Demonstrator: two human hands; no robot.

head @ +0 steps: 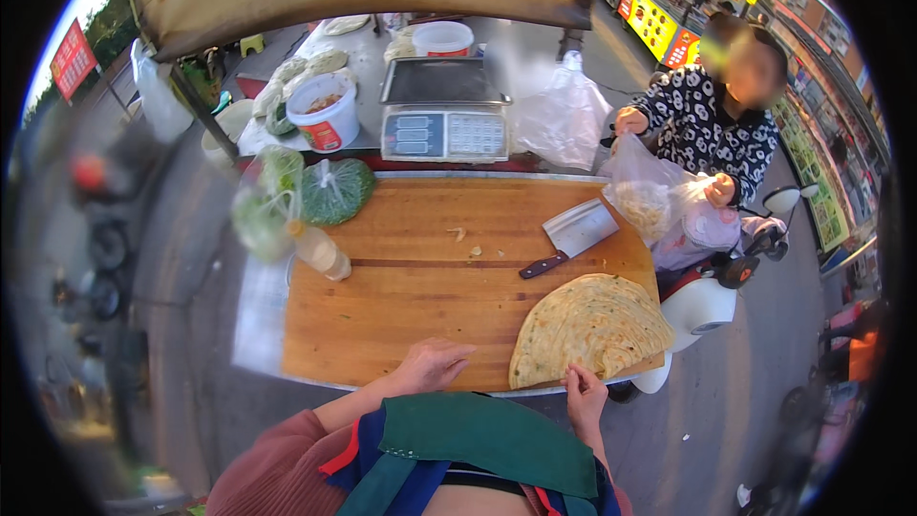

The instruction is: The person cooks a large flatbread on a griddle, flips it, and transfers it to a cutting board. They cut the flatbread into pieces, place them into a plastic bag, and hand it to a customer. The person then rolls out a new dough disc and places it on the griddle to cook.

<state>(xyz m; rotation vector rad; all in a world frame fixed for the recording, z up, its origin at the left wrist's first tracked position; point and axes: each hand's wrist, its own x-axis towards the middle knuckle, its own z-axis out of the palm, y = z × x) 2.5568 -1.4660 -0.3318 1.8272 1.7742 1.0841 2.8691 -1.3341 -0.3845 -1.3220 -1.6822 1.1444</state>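
Above the near edge of the wooden cutting board (401,229) is my left hand (435,365), fingers loosely apart, holding nothing. My right hand (586,390) is at the near cut edge of a large browned flatbread with green flecks (591,326), its thumb and fingertips together; whether they pinch the bread cannot be told. The flatbread lies at the board's right near corner. Beyond it rests a cleaver (580,228) with a dark handle, blade pointing away to the right. Small pale crumbs lie left of the cleaver. A bottle with pale contents (321,252) is at the board's left side.
Bags of greens (337,191) sit at the far left corner. Behind the board are a digital scale (444,132), a white tub (324,118), dough pieces (326,61) and plastic bags (562,115). At the right, a person (706,122) holds a filled plastic bag (648,193) beside a scooter.
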